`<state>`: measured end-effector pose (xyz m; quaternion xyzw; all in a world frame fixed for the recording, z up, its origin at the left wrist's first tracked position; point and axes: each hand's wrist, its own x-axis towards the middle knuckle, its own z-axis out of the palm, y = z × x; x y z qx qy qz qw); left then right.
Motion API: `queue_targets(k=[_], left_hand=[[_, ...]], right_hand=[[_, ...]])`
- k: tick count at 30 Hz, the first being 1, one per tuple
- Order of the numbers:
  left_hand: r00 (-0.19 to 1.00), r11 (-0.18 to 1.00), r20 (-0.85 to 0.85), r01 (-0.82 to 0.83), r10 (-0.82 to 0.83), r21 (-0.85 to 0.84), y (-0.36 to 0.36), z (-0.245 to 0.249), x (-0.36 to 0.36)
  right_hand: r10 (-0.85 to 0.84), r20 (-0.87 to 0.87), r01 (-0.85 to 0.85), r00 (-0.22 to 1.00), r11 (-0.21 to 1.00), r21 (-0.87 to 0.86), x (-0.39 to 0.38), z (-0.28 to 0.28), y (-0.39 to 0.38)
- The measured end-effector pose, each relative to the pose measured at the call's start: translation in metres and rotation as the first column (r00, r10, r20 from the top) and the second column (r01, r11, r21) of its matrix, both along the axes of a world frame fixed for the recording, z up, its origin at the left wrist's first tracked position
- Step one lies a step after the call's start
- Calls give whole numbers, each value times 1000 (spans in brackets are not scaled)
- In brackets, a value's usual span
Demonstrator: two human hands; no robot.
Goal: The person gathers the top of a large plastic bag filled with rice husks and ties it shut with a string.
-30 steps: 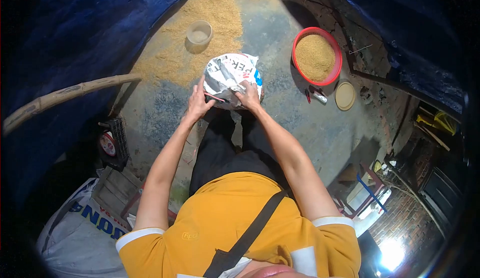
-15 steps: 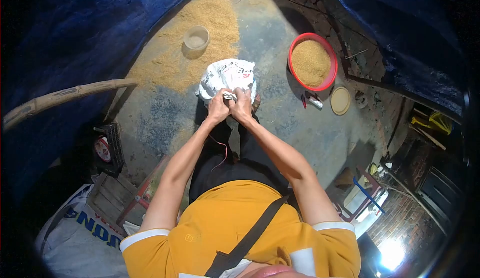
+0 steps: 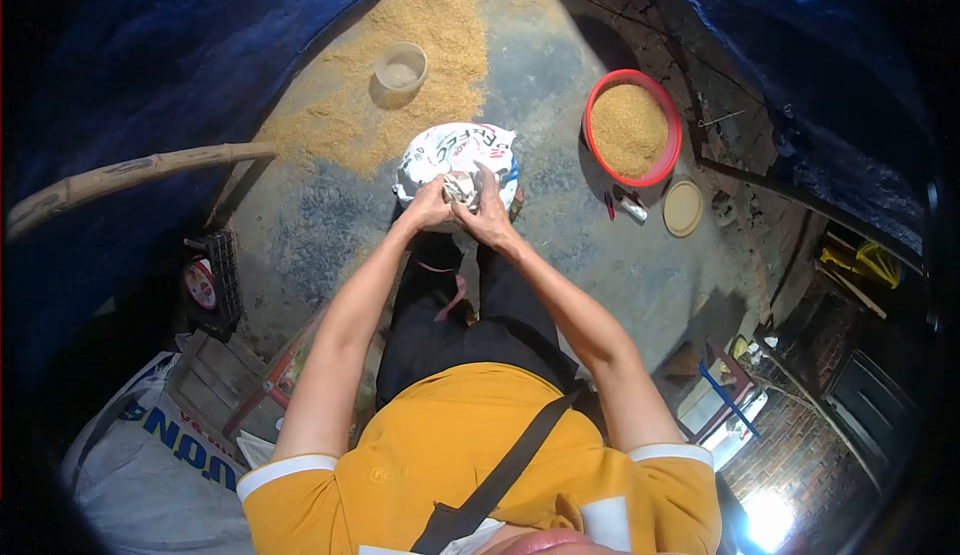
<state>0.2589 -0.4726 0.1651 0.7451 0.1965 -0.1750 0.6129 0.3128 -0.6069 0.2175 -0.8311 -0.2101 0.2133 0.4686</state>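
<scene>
A white printed sack (image 3: 440, 150) stands upright on the floor in front of me, its top gathered into a crumpled bunch. On the left side of that bunch, my left hand (image 3: 428, 205) is closed with its fingers curled round the plastic. My right hand (image 3: 487, 217) grips the other side, thumb low against the bunch and fingers reaching up along it. Below my hands a pink string (image 3: 458, 297) hangs over my dark trousers. What the sack holds is hidden.
Grain-like material (image 3: 430, 25) is spread on the floor ahead, with a clear bowl (image 3: 401, 67) on it. To the right are a red basin (image 3: 677, 135) of the same material and a round lid (image 3: 684, 208). A bamboo pole (image 3: 140, 172) juts in from the left, near a dial scale (image 3: 201, 283).
The sack's bunched top now shows wider between my hands, and my right fingers have straightened upward. More of the pink string shows below. The view has shifted slightly.
</scene>
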Motion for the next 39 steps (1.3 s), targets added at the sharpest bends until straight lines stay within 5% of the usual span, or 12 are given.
queue_targets(k=[4, 6, 8, 10, 14, 22, 24, 28, 30, 34, 36, 39], left_hand=[[994, 986, 53, -93, 101, -140, 6, -19, -12], [991, 982, 58, -112, 122, -150, 5, -21, -18], [986, 978, 66, -144, 155, -153, 4, -18, -24], [987, 975, 53, -139, 150, -171, 4, -18, -25], [996, 953, -33, -93, 88, -289, 1, 14, -17], [996, 951, 76, -23, 49, -307, -5, 19, -22], [999, 947, 47, -6, 22, -320, 1, 34, -21], [996, 972, 76, 53, -36, -230, 27, 42, -23], [994, 945, -101, -6, -28, -326, 38, 51, -22], [996, 929, -72, -72, 50, -363, 47, 13, -21], [995, 937, -60, -97, 82, -335, 38, 6, -20], [905, 727, -49, -371, 423, -578, 34, -1, -18]], right_hand=[[266, -418, -153, 869, 946, 285, 22, 15, -26], [263, -216, -262, 940, 964, 34, 22, 23, -42], [261, -101, -256, 960, 965, 58, 24, 0, -57], [310, -5, -285, 951, 868, -406, 29, -14, -67], [439, 26, -352, 898, 753, -556, 38, -30, -52], [389, 35, -359, 921, 877, -319, -12, -57, -23], [486, 241, -362, 840, 833, -418, -23, -99, -21], [260, 30, -244, 965, 936, -253, -32, -43, 7], [234, 68, -213, 970, 950, -228, -38, -37, 19], [96, 146, -79, 985, 990, -120, -51, -107, 23], [-234, -157, 242, 960, 970, 35, -53, -140, 28], [-258, -120, 262, 959, 965, 20, -44, -132, 29]])
